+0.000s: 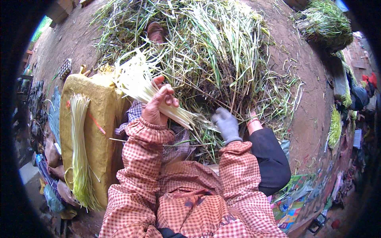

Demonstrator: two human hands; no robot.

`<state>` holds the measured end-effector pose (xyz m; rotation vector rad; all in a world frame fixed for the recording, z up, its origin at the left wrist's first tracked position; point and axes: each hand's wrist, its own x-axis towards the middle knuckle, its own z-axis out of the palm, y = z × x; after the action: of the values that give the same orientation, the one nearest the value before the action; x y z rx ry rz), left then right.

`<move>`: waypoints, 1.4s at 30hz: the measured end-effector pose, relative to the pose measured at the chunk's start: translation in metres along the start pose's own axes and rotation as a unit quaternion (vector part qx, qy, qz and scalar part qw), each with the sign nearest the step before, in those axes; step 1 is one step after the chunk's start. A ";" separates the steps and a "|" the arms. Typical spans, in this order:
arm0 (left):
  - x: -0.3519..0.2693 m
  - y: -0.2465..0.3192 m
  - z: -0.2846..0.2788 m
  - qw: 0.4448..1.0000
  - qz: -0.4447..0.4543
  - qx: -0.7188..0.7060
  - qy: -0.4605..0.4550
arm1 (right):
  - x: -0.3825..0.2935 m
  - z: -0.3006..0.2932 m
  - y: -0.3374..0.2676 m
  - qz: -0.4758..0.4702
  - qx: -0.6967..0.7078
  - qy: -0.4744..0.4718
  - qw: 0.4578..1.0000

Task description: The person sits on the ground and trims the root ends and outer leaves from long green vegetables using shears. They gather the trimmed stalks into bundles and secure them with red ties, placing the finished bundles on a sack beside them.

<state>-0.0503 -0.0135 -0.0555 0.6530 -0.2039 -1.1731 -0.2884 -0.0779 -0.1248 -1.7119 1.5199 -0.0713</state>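
Observation:
My bare left hand (159, 102) is closed around a bundle of pale, blanched leafy stalks (135, 78), perhaps chives. The bundle slants from upper left to lower right, its cut-looking ends below my palm. Beside those ends, my right hand (226, 125) wears a grey glove with its fingers curled. Withered leaf scraps (207, 122) run from the stalk ends to the gloved fingers, whose tips are hidden. Beyond both hands spreads a large heap of green and dry leafy stalks (220, 44). Another pale bundle (79, 148) lies lengthwise on a yellow wrapped block (102, 166) at my left.
A brown shoe (155, 32) pokes out of the heap. My bent right leg (269, 160) is beside the gloved hand. Further right are a big clump of greens (326, 25) and a small yellow-green bunch (335, 126). Plastic bags (53, 196) lie left of the block.

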 end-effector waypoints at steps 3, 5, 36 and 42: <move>0.003 -0.010 0.000 0.998 -0.050 -0.047 -0.015 | 0.043 -0.001 0.014 -0.016 0.150 0.176 0.973; 0.004 -0.020 0.002 0.996 -0.092 -0.017 -0.009 | 0.067 0.004 0.011 -0.014 -0.045 0.153 0.987; -0.042 -0.054 0.002 0.942 -0.201 0.241 0.122 | -0.089 0.009 -0.045 -0.250 0.071 0.088 0.962; -0.049 -0.053 0.003 0.962 -0.214 0.134 0.104 | -0.086 0.012 -0.051 -0.048 0.314 -0.030 0.948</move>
<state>-0.1131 0.0171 -0.0747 1.0924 -0.0422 -1.4936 -0.2644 -0.0026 -0.0629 -1.2522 1.1929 -0.4971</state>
